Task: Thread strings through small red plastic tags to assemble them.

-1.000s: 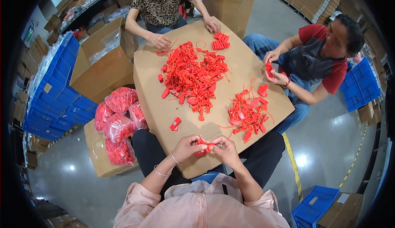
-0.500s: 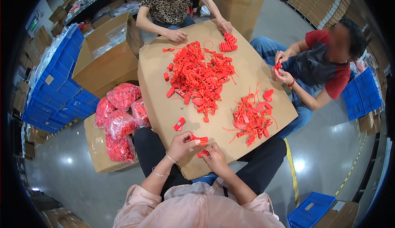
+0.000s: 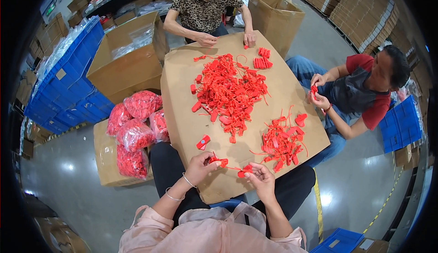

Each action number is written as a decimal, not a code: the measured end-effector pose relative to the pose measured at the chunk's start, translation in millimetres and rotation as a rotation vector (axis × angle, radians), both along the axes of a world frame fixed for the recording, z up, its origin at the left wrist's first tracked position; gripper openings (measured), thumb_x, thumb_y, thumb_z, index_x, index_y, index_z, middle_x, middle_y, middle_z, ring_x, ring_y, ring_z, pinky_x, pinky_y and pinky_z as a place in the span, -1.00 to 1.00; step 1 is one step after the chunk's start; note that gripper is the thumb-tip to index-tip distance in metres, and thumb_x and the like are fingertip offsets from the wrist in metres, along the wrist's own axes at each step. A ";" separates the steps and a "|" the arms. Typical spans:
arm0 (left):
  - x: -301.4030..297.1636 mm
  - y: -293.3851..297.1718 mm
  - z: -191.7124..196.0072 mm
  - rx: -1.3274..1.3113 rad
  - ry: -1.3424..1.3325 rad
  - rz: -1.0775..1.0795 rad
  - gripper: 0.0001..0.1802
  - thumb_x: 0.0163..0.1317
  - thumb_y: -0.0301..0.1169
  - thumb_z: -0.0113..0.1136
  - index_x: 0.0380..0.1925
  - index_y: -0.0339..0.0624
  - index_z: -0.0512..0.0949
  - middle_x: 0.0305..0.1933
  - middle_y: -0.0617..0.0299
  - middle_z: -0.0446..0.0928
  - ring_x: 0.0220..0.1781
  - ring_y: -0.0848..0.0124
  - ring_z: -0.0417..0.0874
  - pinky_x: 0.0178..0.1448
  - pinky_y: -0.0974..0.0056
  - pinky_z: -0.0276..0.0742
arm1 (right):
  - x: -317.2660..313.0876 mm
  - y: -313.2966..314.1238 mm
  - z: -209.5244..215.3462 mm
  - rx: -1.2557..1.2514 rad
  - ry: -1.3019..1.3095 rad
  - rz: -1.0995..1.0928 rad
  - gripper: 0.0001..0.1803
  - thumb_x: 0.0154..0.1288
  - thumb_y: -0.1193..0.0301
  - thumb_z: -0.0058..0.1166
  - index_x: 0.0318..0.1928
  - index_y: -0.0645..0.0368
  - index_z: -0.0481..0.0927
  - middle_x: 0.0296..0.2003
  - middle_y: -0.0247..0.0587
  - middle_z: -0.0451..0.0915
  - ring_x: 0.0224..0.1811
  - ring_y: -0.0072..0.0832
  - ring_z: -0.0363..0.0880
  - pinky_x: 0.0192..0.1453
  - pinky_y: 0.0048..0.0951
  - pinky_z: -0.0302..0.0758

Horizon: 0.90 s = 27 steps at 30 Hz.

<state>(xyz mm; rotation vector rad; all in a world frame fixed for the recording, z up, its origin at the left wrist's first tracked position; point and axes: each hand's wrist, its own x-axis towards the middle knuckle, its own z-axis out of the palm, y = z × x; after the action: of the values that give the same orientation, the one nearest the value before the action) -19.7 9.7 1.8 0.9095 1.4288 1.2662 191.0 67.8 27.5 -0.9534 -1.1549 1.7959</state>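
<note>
Pinched in my left hand [image 3: 200, 168] is a small flat red piece with a cord [image 3: 221, 162]. My right hand [image 3: 263, 181] grips a second red piece [image 3: 244, 171] a little to the right. A thin red cord runs taut between the two hands, over the near edge of the cardboard-topped table [image 3: 182, 116]. Just beyond my left hand lies a single red piece with a pale blue spot [image 3: 203, 142]. A smaller heap of red corded pieces [image 3: 283, 141] is to the right of my hands, and a larger heap [image 3: 230, 91] covers the middle.
Bags of red pieces [image 3: 135, 134] rest on a carton at my left, before an open carton [image 3: 127, 56] and blue crates [image 3: 68, 79]. Across the table a co-worker [image 3: 207, 6] handles red cord beside stacked red pieces [image 3: 262, 63]. Another co-worker [image 3: 360, 86] at right holds a red piece.
My hands have moved apart, the right one outward to the right, drawing the red cord straight between them. The far co-worker's right-side hand has come away from the stacked red pieces. The view has shifted slightly.
</note>
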 end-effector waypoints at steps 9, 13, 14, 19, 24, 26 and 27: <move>13.1 -5.4 22.9 0.058 0.313 -0.168 -0.86 0.10 -0.48 0.19 -0.37 -0.30 0.49 -0.54 0.44 0.38 -0.49 0.71 0.35 -0.41 0.54 0.30 | -14.1 7.4 30.4 0.908 -0.339 0.047 -0.76 -0.11 0.59 0.25 -0.34 0.21 0.56 -0.41 -0.26 0.55 -0.37 -0.43 0.44 -0.21 -0.45 0.33; 11.2 -5.3 29.8 0.076 0.324 -0.224 -0.85 0.09 -0.47 0.20 -0.37 -0.30 0.49 -0.53 0.44 0.38 -0.49 0.70 0.34 -0.43 0.53 0.30 | -16.3 12.1 33.6 0.950 -0.334 0.200 -0.80 -0.09 0.58 0.23 -0.37 0.21 0.55 -0.48 -0.23 0.52 -0.38 -0.37 0.45 -0.20 -0.42 0.35; 8.8 -5.6 33.6 0.065 0.261 -0.267 -0.84 0.08 -0.47 0.21 -0.36 -0.30 0.49 -0.50 0.41 0.40 -0.48 0.69 0.36 -0.41 0.53 0.31 | -14.9 13.3 33.0 0.929 -0.359 0.233 -0.81 -0.09 0.58 0.22 -0.37 0.21 0.55 -0.51 -0.24 0.51 -0.38 -0.37 0.45 -0.21 -0.42 0.35; 10.6 -6.3 46.7 0.204 0.198 -0.372 -0.83 0.05 -0.46 0.23 -0.36 -0.27 0.50 -0.46 0.28 0.44 -0.49 0.60 0.37 -0.41 0.45 0.31 | -3.9 20.0 12.3 0.446 -0.161 0.350 -0.86 0.01 0.60 0.17 -0.36 0.23 0.54 -0.47 -0.31 0.52 -0.36 -0.53 0.47 -0.18 -0.49 0.38; 17.9 -11.4 40.2 0.228 0.177 -0.445 -0.82 0.06 -0.43 0.22 -0.34 -0.25 0.50 -0.43 0.22 0.47 -0.43 0.50 0.45 -0.35 0.41 0.35 | 8.6 3.8 -18.6 -0.248 0.142 0.362 -0.86 0.09 0.62 0.10 -0.29 0.28 0.49 -0.37 -0.21 0.55 -0.30 -0.54 0.54 -0.11 -0.54 0.45; 20.2 -9.7 30.0 0.232 0.251 -0.520 -0.83 0.07 -0.46 0.22 -0.34 -0.26 0.49 -0.40 0.26 0.48 -0.38 0.58 0.47 -0.31 0.46 0.37 | 14.8 -7.3 -35.6 -0.372 0.227 0.343 -0.86 0.11 0.61 0.09 -0.28 0.28 0.49 -0.35 -0.22 0.56 -0.28 -0.55 0.54 -0.09 -0.54 0.44; 21.5 -8.5 27.0 0.234 0.251 -0.524 -0.83 0.07 -0.46 0.22 -0.34 -0.26 0.49 -0.40 0.26 0.48 -0.38 0.58 0.47 -0.31 0.46 0.37 | 16.3 -13.5 -40.3 -0.497 0.314 0.318 -0.87 0.13 0.59 0.07 -0.27 0.28 0.48 -0.33 -0.22 0.56 -0.26 -0.55 0.54 -0.08 -0.54 0.44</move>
<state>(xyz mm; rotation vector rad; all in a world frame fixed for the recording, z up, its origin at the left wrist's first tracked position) 1.8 1.3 28.8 1.5311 1.1285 0.9516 207.3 54.3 -12.8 -0.7401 -0.7001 2.4599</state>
